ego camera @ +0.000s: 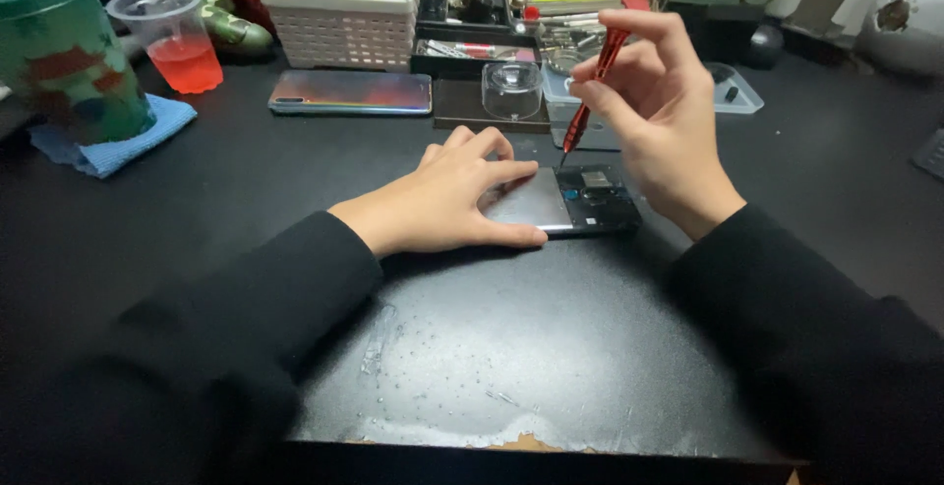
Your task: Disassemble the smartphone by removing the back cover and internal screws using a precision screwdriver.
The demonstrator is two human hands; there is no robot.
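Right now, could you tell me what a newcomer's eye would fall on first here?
The right hand stands out first, at centre, holding a red screwdriver tip-down on an opened phone. The left hand lies flat on that phone's left part. Next comes the far left corner, where a clear cup of red drink stands beside a big green tumbler.

Dim room, soft glare, blurred foreground sleeves

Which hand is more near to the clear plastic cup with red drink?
Left. The left hand lies flat on the opened phone, closer to the cup at far left; the right hand, holding a red screwdriver, is farther right.
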